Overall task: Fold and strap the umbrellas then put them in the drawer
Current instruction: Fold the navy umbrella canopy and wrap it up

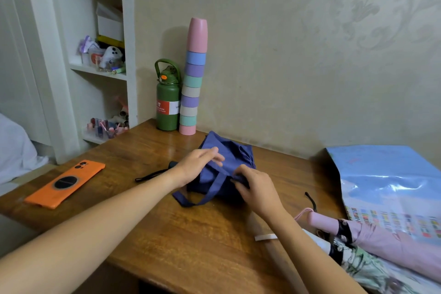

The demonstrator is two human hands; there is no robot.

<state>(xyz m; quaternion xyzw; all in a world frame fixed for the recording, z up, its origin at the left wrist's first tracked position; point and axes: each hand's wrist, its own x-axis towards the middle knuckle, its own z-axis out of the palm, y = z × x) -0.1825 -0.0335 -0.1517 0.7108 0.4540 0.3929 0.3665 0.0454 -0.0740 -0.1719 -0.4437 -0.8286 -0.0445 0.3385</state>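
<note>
Blue umbrella (pixel 229 162) is lying mid-desk on the wooden table (pixel 167 234), canopy bunched, strap (pixel 214 188) trailing toward 7 o'clock. Left hand (pixel 198 166) is resting on the fabric, fingers loosely extended, not clenched. Right hand (pixel 256 188) is pinching the fabric at the strap's root. Pink umbrella (pixel 381 238) and floral umbrella (pixel 362 267) are lying at 4 o'clock. Orange phone (pixel 65 182) is sitting at 9 o'clock, green bottle (pixel 167 100) at 11.
</note>
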